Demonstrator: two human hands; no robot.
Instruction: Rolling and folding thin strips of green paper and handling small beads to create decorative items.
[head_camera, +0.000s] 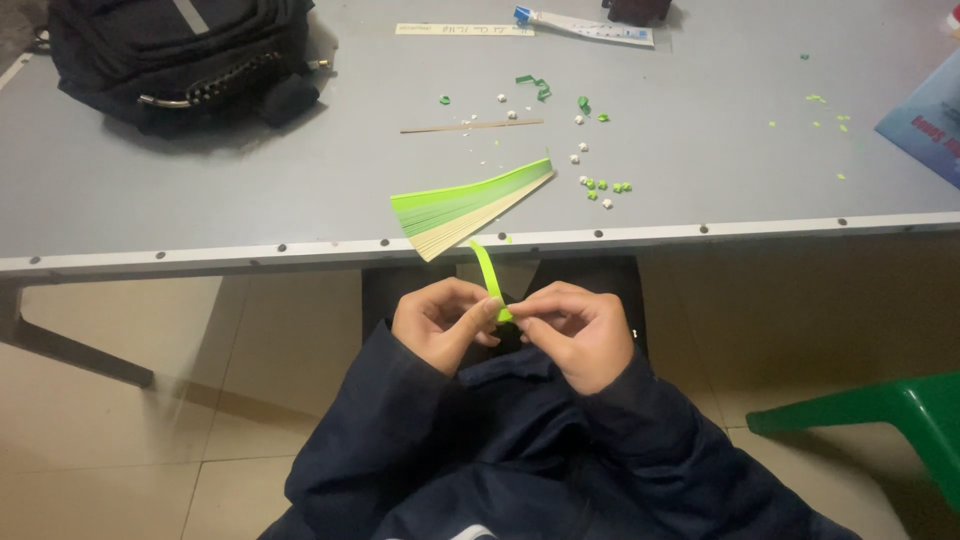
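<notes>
A thin light-green paper strip (487, 272) rises from between my hands, just below the table's front edge. My left hand (440, 322) pinches its lower end with thumb and forefinger. My right hand (580, 330) meets it there and pinches the same folded end. Both wrists wear dark blue sleeves. On the grey table (250, 200) above my hands lies a fanned stack of green and cream paper strips (470, 205).
Small folded green and white paper pieces (595, 185) lie scattered right of the fan. A thin wooden stick (470, 126), a ruler (463, 30) and a tube (585, 28) lie farther back. A black backpack (180, 55) sits far left. A green plastic chair (890, 415) stands at my right.
</notes>
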